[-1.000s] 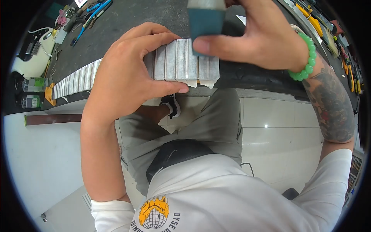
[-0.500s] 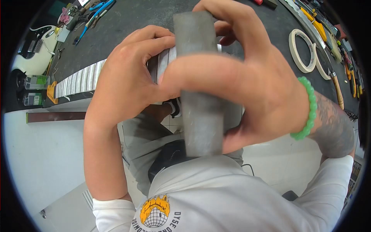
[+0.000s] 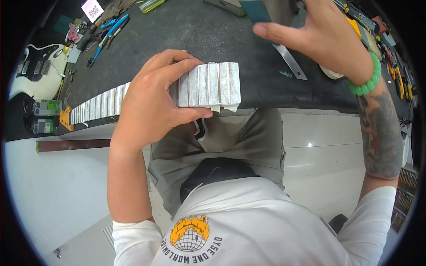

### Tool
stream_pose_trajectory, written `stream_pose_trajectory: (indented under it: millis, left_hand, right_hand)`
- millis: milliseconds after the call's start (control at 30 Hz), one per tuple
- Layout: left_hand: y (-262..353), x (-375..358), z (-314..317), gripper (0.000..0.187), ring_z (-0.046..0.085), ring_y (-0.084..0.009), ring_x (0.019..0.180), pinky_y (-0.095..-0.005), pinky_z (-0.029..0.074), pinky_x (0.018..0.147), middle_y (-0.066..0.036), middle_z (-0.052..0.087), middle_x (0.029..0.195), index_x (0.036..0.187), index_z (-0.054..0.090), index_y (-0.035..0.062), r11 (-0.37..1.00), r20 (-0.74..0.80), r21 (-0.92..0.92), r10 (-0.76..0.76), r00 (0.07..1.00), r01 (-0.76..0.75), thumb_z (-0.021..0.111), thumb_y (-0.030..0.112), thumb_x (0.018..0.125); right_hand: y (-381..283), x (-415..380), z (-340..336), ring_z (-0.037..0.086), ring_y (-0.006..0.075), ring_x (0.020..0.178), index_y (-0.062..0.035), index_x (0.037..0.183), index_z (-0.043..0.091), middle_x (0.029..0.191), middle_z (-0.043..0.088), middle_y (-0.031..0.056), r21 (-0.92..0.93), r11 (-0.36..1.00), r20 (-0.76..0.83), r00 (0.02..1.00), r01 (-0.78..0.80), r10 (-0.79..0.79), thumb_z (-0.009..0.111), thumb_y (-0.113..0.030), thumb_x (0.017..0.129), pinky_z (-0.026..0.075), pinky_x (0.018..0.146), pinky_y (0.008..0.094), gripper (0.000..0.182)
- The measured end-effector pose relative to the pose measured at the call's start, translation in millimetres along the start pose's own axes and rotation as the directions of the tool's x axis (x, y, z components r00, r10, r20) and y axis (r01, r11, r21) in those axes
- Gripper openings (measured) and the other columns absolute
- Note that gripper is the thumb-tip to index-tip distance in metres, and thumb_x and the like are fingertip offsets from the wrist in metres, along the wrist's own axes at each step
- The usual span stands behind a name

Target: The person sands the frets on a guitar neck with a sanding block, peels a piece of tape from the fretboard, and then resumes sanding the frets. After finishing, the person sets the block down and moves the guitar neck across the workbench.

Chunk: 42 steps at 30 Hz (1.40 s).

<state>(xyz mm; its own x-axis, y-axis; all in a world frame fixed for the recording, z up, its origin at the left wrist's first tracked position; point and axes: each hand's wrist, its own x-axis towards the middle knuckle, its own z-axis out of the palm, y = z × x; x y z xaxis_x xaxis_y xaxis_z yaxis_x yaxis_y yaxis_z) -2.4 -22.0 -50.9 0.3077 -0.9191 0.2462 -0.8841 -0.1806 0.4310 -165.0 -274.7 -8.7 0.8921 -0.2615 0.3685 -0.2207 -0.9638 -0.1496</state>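
My left hand [image 3: 151, 93] is wrapped over a guitar neck [image 3: 228, 84], thumb on the near side and fingers on the far side. Strips of whitish tape cover the fretboard between the frets, with ragged ends at the near edge. The neck's headstock end, with an orange-yellow piece [image 3: 65, 119], points left. At the upper right, my right hand [image 3: 319, 35] is around a grey block with a teal face [image 3: 255, 11]; its fingers are partly cut off by the frame's top. A second greyish block [image 3: 226, 5] lies beside it.
Below my right hand lies a metal blade-like strip [image 3: 290, 62], near a partly hidden tape roll [image 3: 330, 73]. Pliers and other hand tools [image 3: 395, 73] line the right. A blue-handled tool [image 3: 106, 37] and a white guitar body [image 3: 37, 71] are at left.
My right hand has carried the grey block from above the neck to the upper right. The neck's taped end is now uncovered, with my left hand still gripping it.
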Motion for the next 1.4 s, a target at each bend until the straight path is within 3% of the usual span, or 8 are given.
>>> stream_pose_trajectory:
  millis: [300, 400, 533, 767, 900, 1100, 1167, 1400]
  left_hand:
    - [2, 1, -6, 0.068, 0.062, -0.0305, 0.119, -0.0409, 0.051, 0.100, -0.008, 0.068, 0.122, 0.122, 0.071, 0.0011, 0.998, 0.028, -0.001, 0.058, 0.998, -0.058, 0.095, 0.023, 0.063]
    - [-5, -2, -4, 0.071, 0.062, -0.0317, 0.121, -0.0412, 0.051, 0.102, -0.010, 0.066, 0.126, 0.125, 0.070, 0.0007, 0.995, 0.001, 0.012, 0.103, 0.995, -0.103, 0.096, 0.025, 0.063]
    - [-9, -3, -9, 0.081, 0.061, -0.0329, 0.123, -0.0406, 0.050, 0.104, -0.012, 0.064, 0.133, 0.134, 0.065, 0.0016, 0.988, 0.015, -0.050, 0.150, 0.989, -0.149, 0.095, 0.032, 0.065]
    - [-25, 7, -21, 0.080, 0.061, -0.0285, 0.125, -0.0385, 0.046, 0.108, -0.012, 0.065, 0.132, 0.143, 0.060, 0.0063, 0.950, 0.058, -0.275, 0.168, 0.984, -0.146, 0.091, 0.037, 0.076]
    - [-25, 5, -34, 0.077, 0.062, -0.0285, 0.124, -0.0381, 0.046, 0.108, -0.013, 0.066, 0.132, 0.143, 0.060, 0.0069, 0.936, 0.047, -0.207, 0.299, 0.953, -0.284, 0.089, 0.035, 0.078]
    - [-19, -1, -11, 0.080, 0.061, -0.0341, 0.124, -0.0407, 0.047, 0.106, -0.017, 0.064, 0.134, 0.145, 0.058, 0.0078, 0.937, -0.043, -0.149, 0.314, 0.948, -0.317, 0.090, 0.027, 0.075]
    - [-13, 2, -1, 0.086, 0.062, -0.0367, 0.122, -0.0421, 0.049, 0.104, -0.019, 0.066, 0.130, 0.147, 0.055, 0.0086, 0.926, -0.055, -0.136, 0.349, 0.935, -0.353, 0.092, 0.021, 0.071]
    - [2, 18, -15, 0.095, 0.071, -0.0359, 0.102, -0.0402, 0.055, 0.095, -0.016, 0.074, 0.110, 0.149, 0.051, 0.0103, 0.958, 0.175, -0.256, 0.175, 0.969, -0.127, 0.094, 0.012, 0.064]
  right_hand:
    - [1, -34, 9, 0.043, 0.0508, 0.136, -0.0078, 0.151, 0.048, 0.153, 0.042, 0.0331, -0.419, 0.906, -0.056, 0.998, -0.062, 0.043, 0.078, -0.049, 0.086, 0.041, 0.112, 0.0547, 0.082]
    - [-34, -57, 8, 0.060, 0.0182, 0.109, -0.0033, 0.129, 0.061, 0.124, 0.063, 0.0117, -0.214, 0.977, -0.384, 0.919, 0.002, -0.086, 0.082, -0.014, 0.088, 0.049, 0.097, 0.0347, 0.047]
    - [-98, -117, 15, 0.070, 0.0246, 0.084, -0.0002, 0.117, 0.071, 0.101, 0.071, 0.0151, 0.541, 0.809, -0.116, 0.932, -0.230, 0.343, 0.079, -0.024, 0.091, 0.055, 0.074, 0.0355, 0.036]
    - [-156, -134, 73, 0.069, 0.0097, 0.075, 0.0030, 0.120, 0.071, 0.099, 0.076, 0.0094, 0.848, 0.228, 0.259, 0.749, -0.478, 0.610, 0.074, -0.024, 0.096, 0.055, 0.069, 0.0278, 0.036]
    - [-176, -120, 81, 0.069, 0.0098, 0.074, 0.0023, 0.116, 0.071, 0.097, 0.075, 0.0095, 0.877, 0.024, 0.334, 0.643, -0.480, 0.689, 0.076, -0.022, 0.095, 0.055, 0.066, 0.0262, 0.032]
    - [-183, -113, 92, 0.069, 0.0102, 0.071, 0.0041, 0.108, 0.070, 0.099, 0.075, 0.0099, 0.793, 0.507, -0.159, 0.689, -0.338, 0.707, 0.075, -0.015, 0.096, 0.056, 0.062, 0.0258, 0.024]
    - [-181, -107, 94, 0.070, 0.0103, 0.074, 0.0055, 0.109, 0.069, 0.100, 0.075, 0.0094, 0.923, 0.153, 0.112, 0.624, -0.354, 0.773, 0.073, -0.014, 0.097, 0.056, 0.062, 0.0247, 0.023]
    - [-186, -111, 82, 0.071, 0.0108, 0.078, 0.0071, 0.117, 0.068, 0.102, 0.075, 0.0096, 0.934, -0.073, 0.285, 0.603, -0.350, 0.745, 0.071, -0.013, 0.100, 0.057, 0.065, 0.0236, 0.027]
